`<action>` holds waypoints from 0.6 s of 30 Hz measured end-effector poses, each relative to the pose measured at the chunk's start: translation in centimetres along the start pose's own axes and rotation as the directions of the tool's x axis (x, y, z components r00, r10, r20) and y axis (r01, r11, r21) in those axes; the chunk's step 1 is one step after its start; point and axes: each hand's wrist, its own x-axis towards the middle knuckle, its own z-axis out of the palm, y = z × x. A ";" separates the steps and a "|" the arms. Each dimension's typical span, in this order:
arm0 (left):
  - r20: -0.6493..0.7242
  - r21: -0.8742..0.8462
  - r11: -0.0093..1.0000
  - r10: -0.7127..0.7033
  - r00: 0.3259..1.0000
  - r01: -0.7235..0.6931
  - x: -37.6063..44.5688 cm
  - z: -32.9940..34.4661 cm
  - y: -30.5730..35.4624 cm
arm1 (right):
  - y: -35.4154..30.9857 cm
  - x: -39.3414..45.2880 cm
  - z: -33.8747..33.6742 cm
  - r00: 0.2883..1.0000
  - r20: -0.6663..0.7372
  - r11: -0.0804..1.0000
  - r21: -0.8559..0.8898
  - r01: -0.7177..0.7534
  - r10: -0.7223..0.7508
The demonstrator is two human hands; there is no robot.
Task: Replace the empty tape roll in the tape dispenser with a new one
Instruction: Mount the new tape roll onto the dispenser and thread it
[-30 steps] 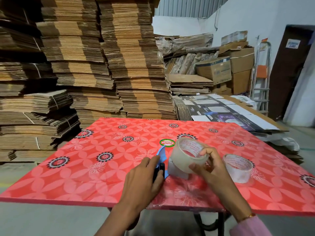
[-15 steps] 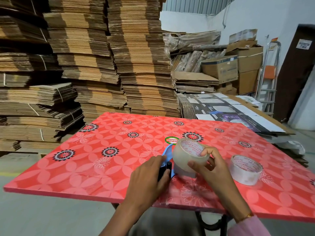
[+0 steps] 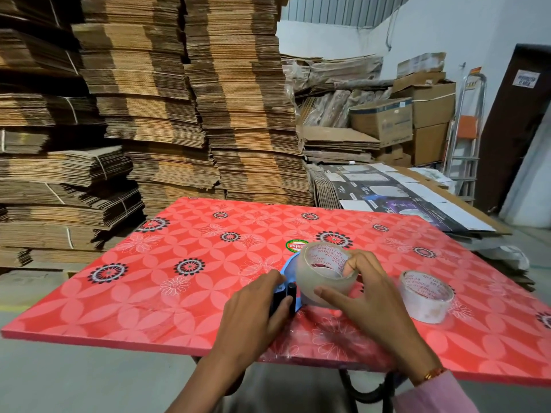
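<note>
Behind the red floral worktop we see tall stacks of flattened cardboard filling the left and centre, brown cartons piled to the right, printed sheets lying flat past the far edge, a stepladder against the pale wall and a dark door at the far right; a round green sticker sits on the worktop just beyond the hands, and nothing stands between us and the work; a second tape roll, nearly used up, rests flat on the worktop just right of the right hand, apart from it; that hand's grip is clamped on the new tape roll, thumb on the outer wall and fingers hooked inside the core, holding it tilted over the blue tape dispenser; the left hand is closed around the dispenser's dark handle, pressing it on the worktop; we cannot tell whether the roll is seated on the dispenser, since the roll hides it; a pink sleeve and a bangle show at the right wrist; the floor is grey concrete
</note>
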 end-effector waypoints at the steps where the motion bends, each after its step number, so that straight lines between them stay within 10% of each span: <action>1: 0.003 -0.001 1.000 0.001 1.000 -0.001 0.0 0.0 0.0 | 0.0 0.1 -0.1 1.000 0.017 1.000 -0.004 0.002 -0.002; 18: -0.012 -0.033 0.999 -0.018 1.000 0.017 -0.1 0.0 0.1 | 0.4 -2.2 1.1 0.986 0.074 0.983 -0.117 -0.139 0.148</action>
